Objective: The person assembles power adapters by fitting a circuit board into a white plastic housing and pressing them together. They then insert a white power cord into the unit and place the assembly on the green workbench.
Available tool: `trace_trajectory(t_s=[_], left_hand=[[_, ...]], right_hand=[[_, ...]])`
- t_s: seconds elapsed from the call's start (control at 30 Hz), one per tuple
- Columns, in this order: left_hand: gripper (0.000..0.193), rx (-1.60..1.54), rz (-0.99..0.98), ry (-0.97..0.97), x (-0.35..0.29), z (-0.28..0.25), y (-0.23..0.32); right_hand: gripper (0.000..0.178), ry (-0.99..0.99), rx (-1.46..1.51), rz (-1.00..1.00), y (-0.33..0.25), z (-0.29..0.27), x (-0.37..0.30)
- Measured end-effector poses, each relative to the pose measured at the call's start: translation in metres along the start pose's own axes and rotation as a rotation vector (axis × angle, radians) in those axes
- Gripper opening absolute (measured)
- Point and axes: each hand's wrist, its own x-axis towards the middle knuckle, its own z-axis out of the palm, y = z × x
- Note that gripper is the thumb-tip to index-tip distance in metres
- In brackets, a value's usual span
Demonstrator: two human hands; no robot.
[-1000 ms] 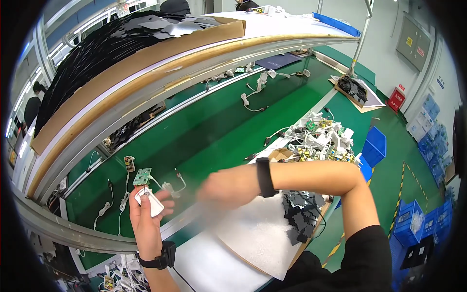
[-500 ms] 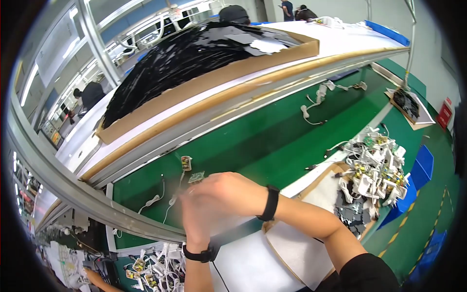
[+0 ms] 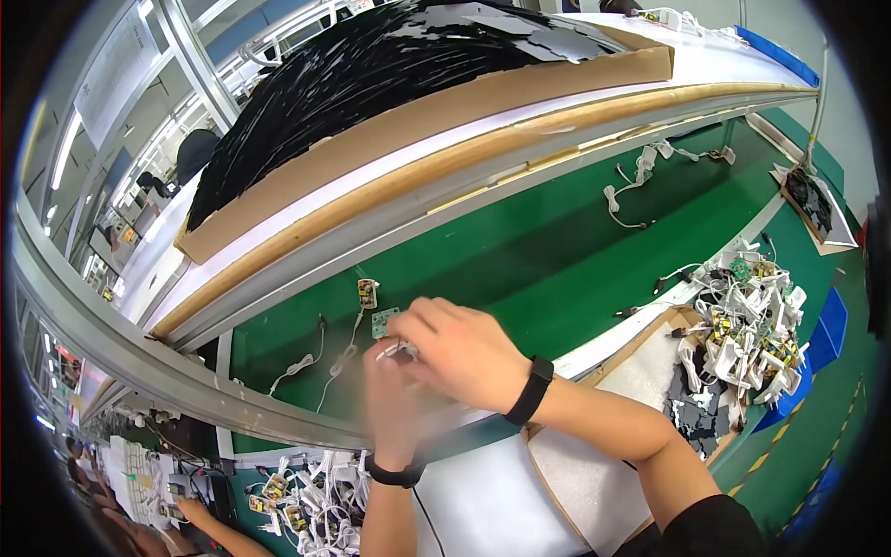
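My right hand (image 3: 467,356), wearing a black wristband, reaches over the green work surface with its fingers curled round a white cable (image 3: 399,351). Part of that cable is hidden by the fingers. Close against it is my left hand (image 3: 390,395), smeared by motion, so its fingers cannot be made out. A green circuit board (image 3: 380,323) lies just beyond my right fingertips. Behind the board, a small open circuit assembly with yellow parts (image 3: 368,294) trails a white cord (image 3: 345,357). Another white cord (image 3: 295,379) with a dark plug lies to the left.
At right, a heap of white adapters and cords (image 3: 747,325) sits by a cardboard tray (image 3: 603,446). Another pile (image 3: 311,501) lies front left. A metal frame bar (image 3: 186,385) crosses at left. A carton of black strips (image 3: 427,139) stands on the raised shelf. Another person's arm (image 3: 218,527) shows lower left.
The view has shifted, so the scene sits differently in it. My right fingers have turned, and the white cable between my hands now shows. The left hand stays blurred.
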Motion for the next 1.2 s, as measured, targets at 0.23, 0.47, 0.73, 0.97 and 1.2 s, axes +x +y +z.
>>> trace_trajectory(t_s=[0.23, 0.47, 0.73, 0.97, 1.2], left_hand=[[0.03, -0.101, -0.041, -0.045, -0.01, 0.017, 0.022], [0.027, 0.269, 0.05, -0.207, 0.002, -0.006, -0.021], [0.027, 0.489, 0.232, -0.081, 0.023, -0.051, -0.033], [0.027, 0.265, 0.131, 0.129, 0.019, -0.05, 0.017], [0.027, 0.044, 0.086, 0.079, 0.006, -0.036, 0.021]], right_hand=[[0.064, -0.346, 0.745, 0.47, 0.026, -0.013, 0.005], [0.077, -0.181, 1.09, 0.604, 0.033, -0.008, 0.004], [0.059, -0.217, 0.788, 0.294, 0.001, -0.012, -0.003], [0.028, -0.555, 0.339, 0.453, -0.023, -0.054, 0.014], [0.021, -0.026, 0.392, -0.176, 0.001, 0.007, -0.008]])
